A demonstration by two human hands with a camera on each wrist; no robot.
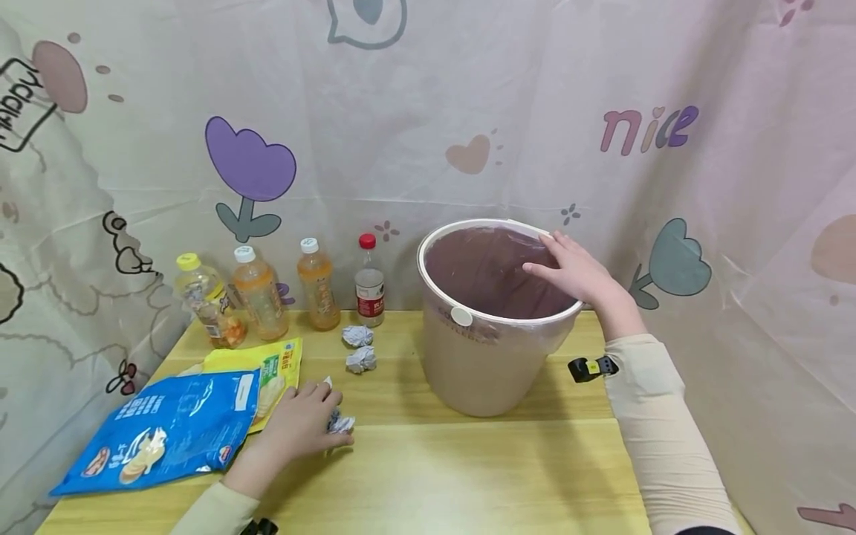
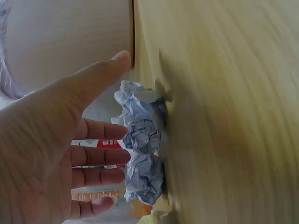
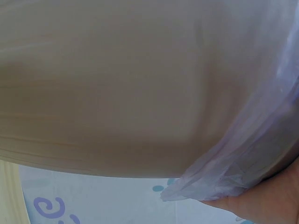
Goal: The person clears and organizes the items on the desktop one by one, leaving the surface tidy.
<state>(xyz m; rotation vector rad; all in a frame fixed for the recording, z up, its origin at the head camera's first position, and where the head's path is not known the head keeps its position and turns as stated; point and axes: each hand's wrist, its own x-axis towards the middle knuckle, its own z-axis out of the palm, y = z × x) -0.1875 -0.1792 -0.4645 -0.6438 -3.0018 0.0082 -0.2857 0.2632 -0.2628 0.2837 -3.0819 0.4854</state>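
Note:
My left hand (image 1: pixel 304 420) reaches low over the table with fingers extended. A crumpled paper ball (image 1: pixel 341 423) lies between its thumb and fingers in the head view. In the left wrist view the fingertips are right at the paper balls (image 2: pixel 144 177), and the thumb is spread apart. Two more paper balls (image 1: pixel 360 349) lie farther back. My right hand (image 1: pixel 578 271) rests on the right rim of a beige trash can (image 1: pixel 481 371), thumb over the inside and fingers straight along the rim. A thin plastic liner (image 3: pixel 219 172) folds over the rim beside that hand.
Several plastic bottles (image 1: pixel 321 290) stand at the back left, one with a red cap (image 1: pixel 367 241). A blue snack bag (image 1: pixel 174 431) overlaps a yellow snack bag (image 1: pixel 290 360) left of my left hand. A printed curtain (image 1: pixel 374 126) hangs behind the wooden table (image 1: pixel 455 475).

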